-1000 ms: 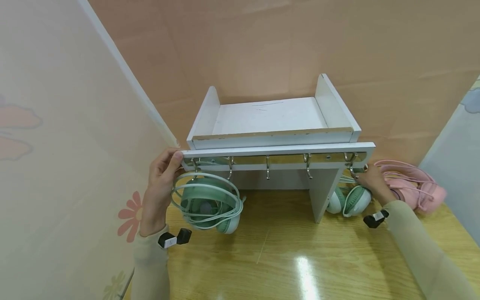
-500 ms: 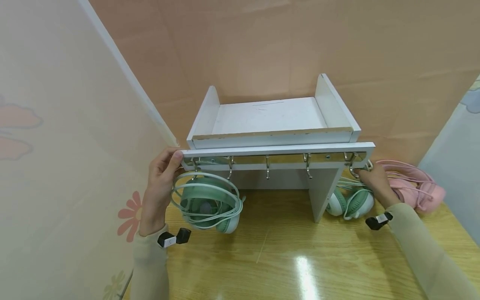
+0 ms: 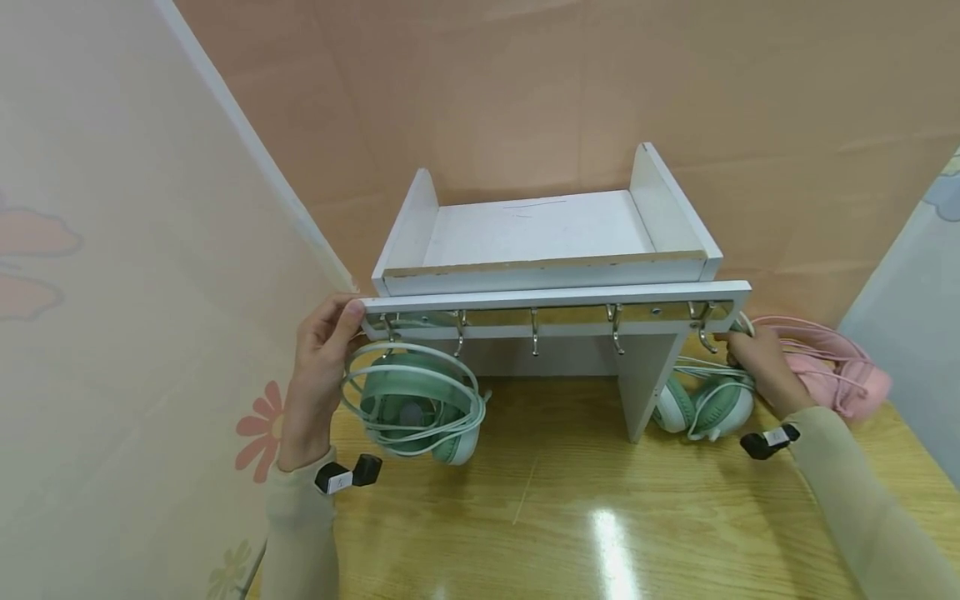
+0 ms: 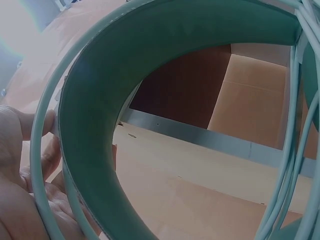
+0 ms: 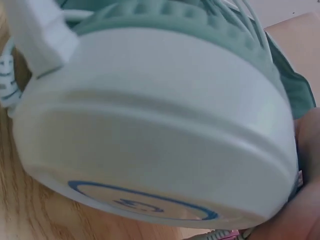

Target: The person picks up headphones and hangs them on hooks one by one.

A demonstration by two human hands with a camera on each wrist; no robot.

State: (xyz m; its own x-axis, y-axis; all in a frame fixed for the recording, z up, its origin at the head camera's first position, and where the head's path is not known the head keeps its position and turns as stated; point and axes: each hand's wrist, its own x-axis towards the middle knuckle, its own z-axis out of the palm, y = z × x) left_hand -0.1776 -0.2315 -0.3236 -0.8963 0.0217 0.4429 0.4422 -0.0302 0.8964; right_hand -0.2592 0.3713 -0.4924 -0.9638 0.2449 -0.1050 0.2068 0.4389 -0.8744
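Observation:
My left hand (image 3: 318, 367) grips the left end of the white hook rail (image 3: 558, 297), thumb on its front. Right beside it, green-and-white headphones (image 3: 412, 381) with a coiled cable hang at the leftmost hook; their green headband (image 4: 92, 100) fills much of the left wrist view. At the rail's right end, my right hand (image 3: 765, 362) holds a second pair of green-and-white headphones (image 3: 723, 408) by the headband, its fingertips partly hidden. One white ear cup (image 5: 155, 120) with a blue ring fills the right wrist view, close over the wooden table.
The white shelf unit (image 3: 652, 383) stands behind the rail on the wooden table (image 3: 555, 492). Several metal hooks (image 3: 535, 333) stick out along the rail. Pink headphones (image 3: 855, 387) lie beyond my right hand. A pale wall (image 3: 172, 292) rises close on the left.
My right hand has shifted slightly right, and the second green headphones have moved a little right with it. My left hand and the hanging pair have stayed in place.

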